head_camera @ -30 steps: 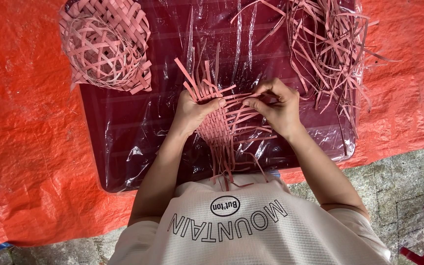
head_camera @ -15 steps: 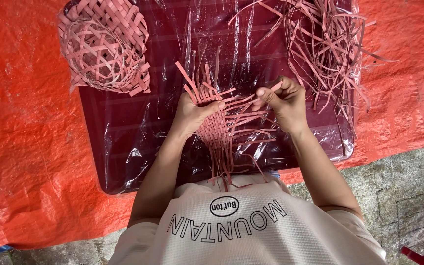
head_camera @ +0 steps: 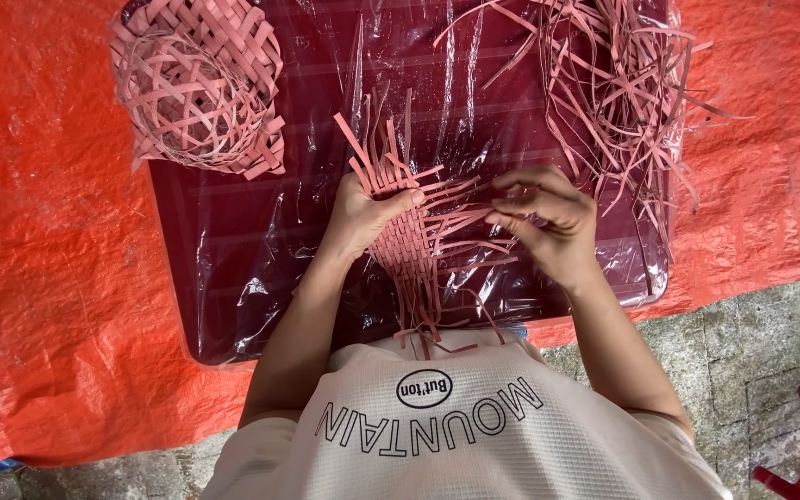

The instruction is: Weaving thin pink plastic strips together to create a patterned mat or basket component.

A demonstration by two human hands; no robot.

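the weave (head_camera: 409, 243) lies on the board (head_camera: 233, 278) right in front of me, near its middle, a flat patch of pink strips crossed over and under, with loose ends fanning up and away from me and others trailing down toward my shirt (head_camera: 456, 435). my left hand (head_camera: 363, 215) rests on its left edge, thumb pressed across the strips at the top, pinning the patch against my palm. my right hand (head_camera: 543, 218) is just to the right of it, fingers curled and pinched on a strip (head_camera: 460, 199) that runs sideways out of the patch. the board is dark red under a sheet of clear wrinkled plastic. at its far left corner sits a basket (head_camera: 198, 88) woven of the same pink strips, open side up, well apart from my hands. at the far right lies a loose pile (head_camera: 618, 83) of strips, near my right hand. an orange tarp (head_camera: 48, 241) spreads beneath everything, stone paving (head_camera: 752, 343) beside it at the right.
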